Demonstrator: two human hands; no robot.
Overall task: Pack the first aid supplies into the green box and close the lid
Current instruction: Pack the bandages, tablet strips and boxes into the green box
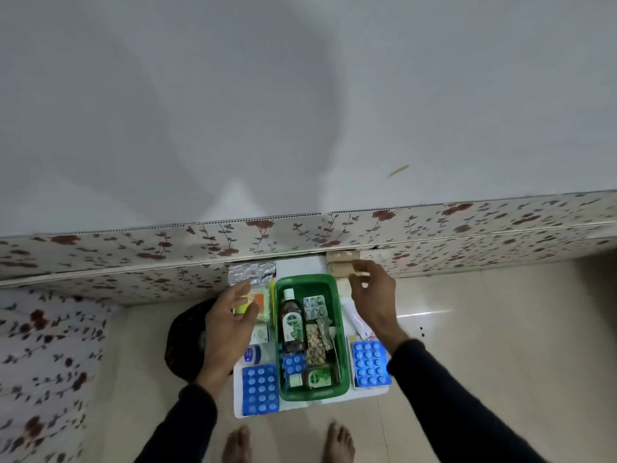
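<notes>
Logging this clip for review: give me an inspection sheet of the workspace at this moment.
Surface: white mat on a tiled floor.
Job's things: green box open, holding a brown bottle, blister strips and small items; blue blister packs and, a tube and bandage rolls lie outside. No lid seen.
Clutter: dark object left of the mat.
Grippers: left hand on a yellow-green packet; right hand open near the rolls.
Cables: nothing seen.
Surroundings: floral-covered bed edge, bare feet.
</notes>
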